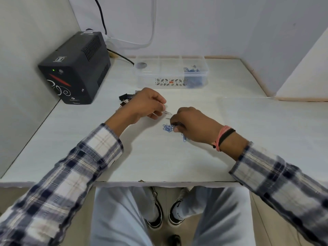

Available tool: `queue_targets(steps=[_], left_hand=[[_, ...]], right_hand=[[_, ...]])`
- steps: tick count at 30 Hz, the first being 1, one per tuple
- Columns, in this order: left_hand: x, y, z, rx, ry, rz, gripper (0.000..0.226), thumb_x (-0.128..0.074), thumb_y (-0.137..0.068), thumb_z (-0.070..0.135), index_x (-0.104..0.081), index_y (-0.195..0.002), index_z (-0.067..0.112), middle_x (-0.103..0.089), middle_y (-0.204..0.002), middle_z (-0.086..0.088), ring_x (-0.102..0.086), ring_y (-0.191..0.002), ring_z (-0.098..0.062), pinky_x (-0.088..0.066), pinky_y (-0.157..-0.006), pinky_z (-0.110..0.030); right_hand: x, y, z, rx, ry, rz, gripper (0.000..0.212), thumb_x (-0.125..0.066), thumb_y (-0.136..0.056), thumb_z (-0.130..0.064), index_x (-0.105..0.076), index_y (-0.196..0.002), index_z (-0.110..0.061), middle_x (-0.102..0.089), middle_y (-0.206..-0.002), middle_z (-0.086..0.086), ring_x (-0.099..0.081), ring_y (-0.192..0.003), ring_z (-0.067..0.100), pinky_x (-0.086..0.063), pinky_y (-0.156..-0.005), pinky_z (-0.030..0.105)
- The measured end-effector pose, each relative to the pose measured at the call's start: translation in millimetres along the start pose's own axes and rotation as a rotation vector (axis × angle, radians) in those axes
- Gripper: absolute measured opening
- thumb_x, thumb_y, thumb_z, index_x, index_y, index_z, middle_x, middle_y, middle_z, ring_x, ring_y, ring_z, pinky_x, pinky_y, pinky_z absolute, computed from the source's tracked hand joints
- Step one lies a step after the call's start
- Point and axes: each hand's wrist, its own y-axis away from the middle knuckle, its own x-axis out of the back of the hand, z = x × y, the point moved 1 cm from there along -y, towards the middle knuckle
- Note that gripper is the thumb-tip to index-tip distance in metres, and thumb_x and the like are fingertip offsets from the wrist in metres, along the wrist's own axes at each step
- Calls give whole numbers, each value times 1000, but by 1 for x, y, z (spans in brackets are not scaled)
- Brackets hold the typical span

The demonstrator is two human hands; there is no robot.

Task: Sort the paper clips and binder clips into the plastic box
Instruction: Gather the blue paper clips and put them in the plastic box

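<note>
A clear plastic box [159, 75] with compartments stands at the back of the desk; blue paper clips [191, 69] lie in its right compartment. A small heap of blue paper clips [167, 128] lies mid-desk. My right hand [193, 124] rests beside that heap, fingertips pinched at its right edge on clips. A silver paper clip [167, 113] lies just off the fingertips of my left hand [147, 105], whose fingers are curled and seem to hold thin silver clips. Black binder clips [125, 98] lie behind my left hand, partly hidden.
A black power unit [76, 68] with a green light stands at the back left, cables running up the wall behind it. Walls close in the desk on the left, back and right. The desk's front edge [159, 182] is near my lap.
</note>
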Motion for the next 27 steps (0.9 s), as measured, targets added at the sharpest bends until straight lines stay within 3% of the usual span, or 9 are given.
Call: queue_targets(steps=[4,7,9,11,14,18,22,25,27], left_hand=[[-5,6,0,47,-72,-23,27,-72,-88,-4,-66,-114,-7,-67,-90,-21,-64,-73,-27,-60,-68,-37],[-14,18,7,62,-255,-72,50,-85,-82,18,-62,-124,1,-67,-108,-13,-67,-80,-26,-60,-77,-39],[-23,29,14,30,-514,-120,73,-89,-72,45,-58,-128,10,-60,-122,-6,-68,-95,-25,-58,-82,-38],[-37,36,17,-16,-743,-155,86,-85,-63,66,-55,-124,14,-49,-130,-5,-59,-110,-25,-52,-83,-35],[-59,36,14,-42,-779,-189,101,-84,-62,70,-46,-137,14,-36,-140,-8,-42,-127,-26,-47,-95,-38],[-75,24,13,-112,-728,-149,82,-86,-67,59,-55,-123,7,-38,-131,-11,-47,-117,-27,-49,-91,-37],[-71,8,11,-234,-609,-57,48,-87,-76,37,-64,-86,-4,-52,-85,-9,-47,-79,-23,-37,-64,-32],[-66,4,7,-269,-555,4,33,-85,-79,27,-77,-98,1,-68,-85,-6,-61,-80,-21,-42,-68,-29],[-65,4,4,-292,-573,13,35,-85,-81,28,-77,-108,7,-66,-96,-5,-62,-89,-20,-41,-72,-27]], right_hand=[[1,0,10,-26,-11,132,16,-58,-89,-11,-74,-90,-6,-73,-84,11,-61,-78,30,-52,-73,38],[10,0,22,-133,-170,202,12,-68,-80,-11,-79,-85,-8,-76,-76,5,-68,-71,24,-57,-73,36],[16,0,33,-249,-393,255,7,-72,-79,-7,-79,-79,-7,-75,-67,4,-69,-61,18,-60,-70,32],[21,1,45,-380,-723,279,5,-72,-80,2,-77,-79,2,-74,-70,20,-67,-56,24,-61,-65,34],[25,1,57,-534,-1095,312,7,-72,-81,7,-74,-85,12,-71,-84,31,-63,-67,30,-61,-64,29],[29,2,63,-681,-1441,385,4,-68,-87,6,-70,-83,7,-69,-82,17,-62,-68,20,-55,-56,18],[27,6,66,-758,-1699,378,8,-63,-92,6,-65,-85,9,-65,-86,19,-57,-63,16,-51,-50,15],[27,7,71,-777,-1757,375,9,-61,-94,5,-65,-88,9,-64,-90,20,-56,-62,15,-51,-50,13],[26,6,74,-778,-1767,377,10,-60,-94,4,-65,-87,9,-63,-91,21,-55,-64,15,-51,-49,13]])
